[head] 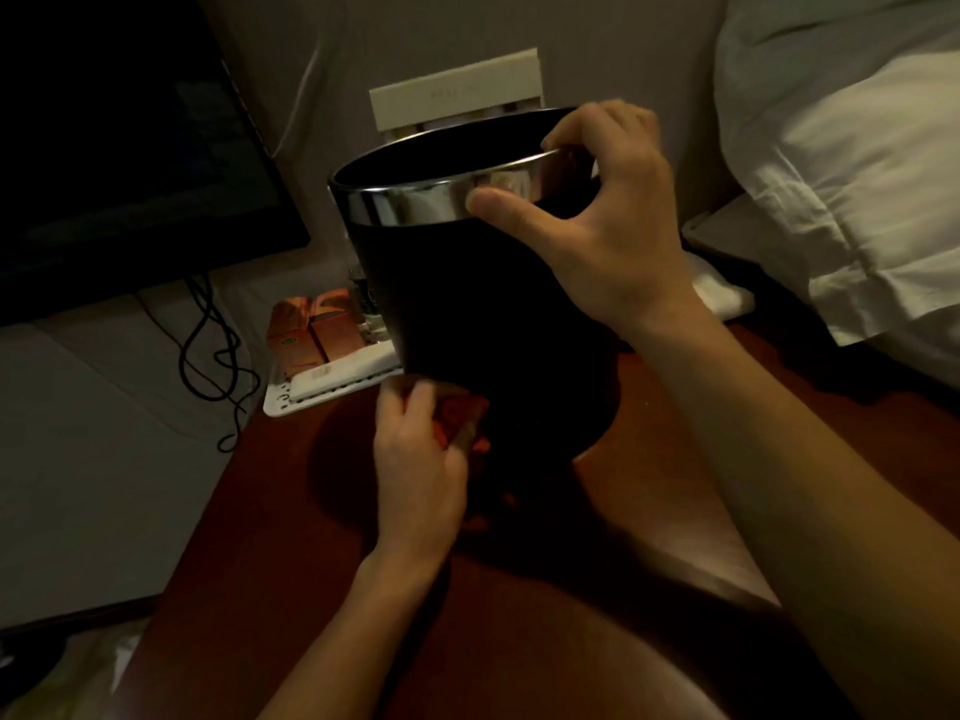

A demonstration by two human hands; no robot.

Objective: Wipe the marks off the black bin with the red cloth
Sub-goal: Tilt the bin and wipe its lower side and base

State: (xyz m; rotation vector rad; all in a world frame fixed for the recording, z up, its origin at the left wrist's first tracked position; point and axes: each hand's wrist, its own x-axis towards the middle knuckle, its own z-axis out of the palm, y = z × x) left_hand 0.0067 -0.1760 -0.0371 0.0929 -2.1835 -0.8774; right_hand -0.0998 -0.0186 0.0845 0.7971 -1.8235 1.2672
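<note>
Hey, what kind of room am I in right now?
Probably a hotel bedroom: white pillows on a bed at right, a dark TV screen at left, and a tray of packets on the wooden bedside table.

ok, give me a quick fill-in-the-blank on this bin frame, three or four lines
1. The right hand grips the black bin at its ____ rim band.
2. The left hand holds the ____ cloth near the bin's base.
3. The bin stands on a reddish-brown ____.
4. A white ____ lies at the right edge.

Missing words: silver; red; table; pillow
</note>
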